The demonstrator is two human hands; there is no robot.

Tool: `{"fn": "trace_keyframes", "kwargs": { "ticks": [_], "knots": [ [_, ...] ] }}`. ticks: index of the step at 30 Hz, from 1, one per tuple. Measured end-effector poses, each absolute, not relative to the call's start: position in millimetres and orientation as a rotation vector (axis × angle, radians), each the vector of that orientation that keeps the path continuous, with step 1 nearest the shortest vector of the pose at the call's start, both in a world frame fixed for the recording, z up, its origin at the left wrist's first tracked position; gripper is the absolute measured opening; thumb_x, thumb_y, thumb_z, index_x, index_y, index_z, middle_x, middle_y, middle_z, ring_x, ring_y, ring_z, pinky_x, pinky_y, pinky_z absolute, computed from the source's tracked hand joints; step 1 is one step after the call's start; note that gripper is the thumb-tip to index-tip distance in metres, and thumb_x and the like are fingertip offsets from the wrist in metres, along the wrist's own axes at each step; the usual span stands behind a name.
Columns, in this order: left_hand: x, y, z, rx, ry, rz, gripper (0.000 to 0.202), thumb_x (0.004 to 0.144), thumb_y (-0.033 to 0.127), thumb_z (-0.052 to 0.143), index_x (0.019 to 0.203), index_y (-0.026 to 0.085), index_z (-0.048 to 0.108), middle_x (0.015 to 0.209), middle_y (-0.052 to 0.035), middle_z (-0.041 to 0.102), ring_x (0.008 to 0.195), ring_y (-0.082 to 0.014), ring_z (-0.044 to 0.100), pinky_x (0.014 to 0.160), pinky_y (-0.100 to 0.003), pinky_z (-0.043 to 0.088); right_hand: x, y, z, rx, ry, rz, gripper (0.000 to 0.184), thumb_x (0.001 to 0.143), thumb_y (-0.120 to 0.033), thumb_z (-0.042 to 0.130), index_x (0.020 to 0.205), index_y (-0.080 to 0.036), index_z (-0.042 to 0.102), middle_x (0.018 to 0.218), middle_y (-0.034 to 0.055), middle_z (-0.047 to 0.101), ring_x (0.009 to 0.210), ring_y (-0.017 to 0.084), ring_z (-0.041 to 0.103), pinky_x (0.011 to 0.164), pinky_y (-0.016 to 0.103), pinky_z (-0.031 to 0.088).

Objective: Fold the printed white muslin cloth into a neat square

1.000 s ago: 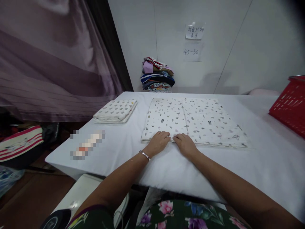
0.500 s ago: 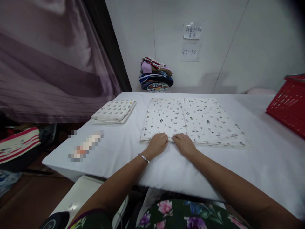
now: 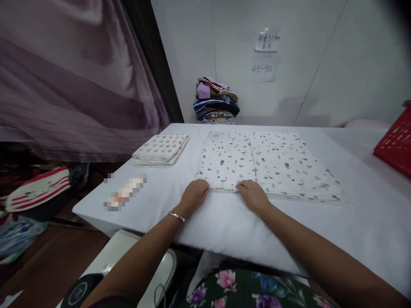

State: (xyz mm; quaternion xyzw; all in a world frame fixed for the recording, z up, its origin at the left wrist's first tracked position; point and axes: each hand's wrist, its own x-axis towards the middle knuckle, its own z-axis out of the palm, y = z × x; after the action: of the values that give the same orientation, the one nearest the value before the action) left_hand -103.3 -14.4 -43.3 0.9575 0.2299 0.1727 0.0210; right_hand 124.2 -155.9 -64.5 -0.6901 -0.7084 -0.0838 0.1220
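Observation:
A white printed cloth [image 3: 266,162] lies flat on the white table [image 3: 321,231], with a crease down its middle. My left hand [image 3: 193,194] rests at the cloth's near left corner, its fingers curled down on the hem. Near the middle of the same hem lies my right hand [image 3: 253,195], its fingers also bent onto the edge. Whether either hand pinches the fabric or only presses on it is not clear. A silver bracelet [image 3: 177,216] sits on my left wrist.
A folded printed cloth [image 3: 160,148] lies at the table's far left. A pile of folded clothes [image 3: 216,100] stands against the back wall. A red basket [image 3: 396,143] is at the right edge. A blurred small object [image 3: 125,192] lies near the table's left edge. A purple curtain [image 3: 73,81] hangs left.
My left hand has slid left along the near hem to the cloth's corner, away from my right hand. The right hand has stayed put. The view has shifted slightly.

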Motion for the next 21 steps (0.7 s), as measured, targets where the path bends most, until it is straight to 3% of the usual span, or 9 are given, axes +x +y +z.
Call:
{"fn": "trace_keyframes", "kwargs": {
  "ticks": [11, 21],
  "knots": [
    [-140.8, -2.3, -45.9, 2.857, 0.849, 0.643, 0.027, 0.078, 0.013, 0.049, 0.104, 0.021, 0.057, 0.107, -0.0065, 0.062, 0.101, -0.0192, 0.055, 0.089, -0.036, 0.046, 125.0, -156.8, -67.9, -1.958, -2.067, -0.297, 0.027, 0.090, -0.011, 0.043, 0.106, -0.018, 0.063, 0.106, 0.0089, 0.060, 0.092, 0.020, 0.049, 0.075, 0.031, 0.036],
    [-132.7, -5.6, -34.1, 2.648, 1.013, 0.614, 0.018, 0.078, 0.017, 0.048, 0.090, 0.021, 0.061, 0.100, -0.0016, 0.061, 0.091, -0.0149, 0.059, 0.081, -0.028, 0.048, 124.0, -156.7, -69.3, -1.955, -2.052, -0.322, 0.027, 0.090, -0.012, 0.043, 0.106, -0.017, 0.063, 0.106, 0.0082, 0.061, 0.093, 0.020, 0.049, 0.076, 0.030, 0.035]
  ]
}}
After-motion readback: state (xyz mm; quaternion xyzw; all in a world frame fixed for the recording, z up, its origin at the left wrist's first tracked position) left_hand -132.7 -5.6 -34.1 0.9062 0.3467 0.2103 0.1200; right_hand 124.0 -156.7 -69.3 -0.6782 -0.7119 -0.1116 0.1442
